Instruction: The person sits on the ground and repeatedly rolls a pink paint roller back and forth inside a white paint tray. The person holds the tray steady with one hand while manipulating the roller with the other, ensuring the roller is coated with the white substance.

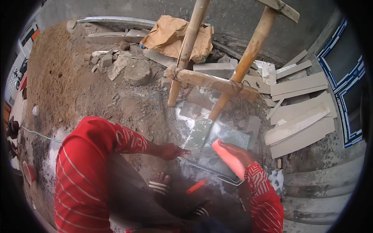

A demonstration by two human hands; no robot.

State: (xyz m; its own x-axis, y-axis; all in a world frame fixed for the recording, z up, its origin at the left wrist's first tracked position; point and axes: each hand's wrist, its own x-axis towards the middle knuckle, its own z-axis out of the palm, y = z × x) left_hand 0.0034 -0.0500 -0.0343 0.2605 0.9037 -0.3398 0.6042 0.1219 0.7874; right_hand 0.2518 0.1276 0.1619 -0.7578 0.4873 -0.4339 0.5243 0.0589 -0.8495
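My right hand point(240, 153) is wrapped round the bright orange-pink sleeve of a paint roller point(229, 158), which tilts down to the right. Below the sleeve runs the roller's bent wire frame point(232, 181), and an orange handle point(197, 186) shows near my feet. My left hand point(171, 151) is closed, its fingertips by the near left edge of a grey, wet-looking flat tray or slab point(217, 165). What those fingers pinch, if anything, is too small to make out. A paint-smeared grey-green board point(199, 134) lies just beyond.
A bamboo ladder point(229, 86) with wooden rungs stands ahead against the wall. Cut tile strips point(305, 120) lie at the right. A torn brown paper sack point(167, 35), rubble and a sand heap point(50, 77) fill the back and left. White splashes point(276, 179) mark the ground.
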